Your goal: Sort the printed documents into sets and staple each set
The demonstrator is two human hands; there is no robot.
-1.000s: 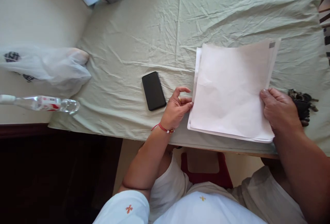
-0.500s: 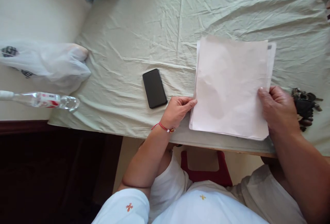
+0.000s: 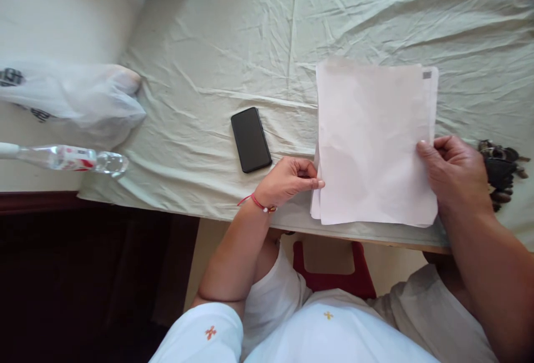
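Observation:
A stack of white paper sheets point(image 3: 375, 146) is held low over the front part of the cloth-covered table, its sheets slightly out of line. One under sheet shows a small dark printed square at the upper right corner. My left hand point(image 3: 287, 179) pinches the left edge near the bottom between thumb and fingers. On the right edge, my right hand point(image 3: 454, 168) grips the sheets with its thumb on top; its fingers underneath are partly hidden. A black phone point(image 3: 251, 140) lies face up to the left of the papers, just beyond my left hand.
A bunch of keys point(image 3: 500, 173) lies right of my right hand. At the left are a clear bottle point(image 3: 75, 158) with a red-and-white label and a white plastic bag point(image 3: 83, 101). The wrinkled pale green cloth point(image 3: 200, 45) covers the table. Below its edge stands a red stool point(image 3: 334, 282).
The stack has turned slightly and its top has shifted a little left. My left thumb sits lower on the left edge, and the sheets there are more offset. The phone stays put.

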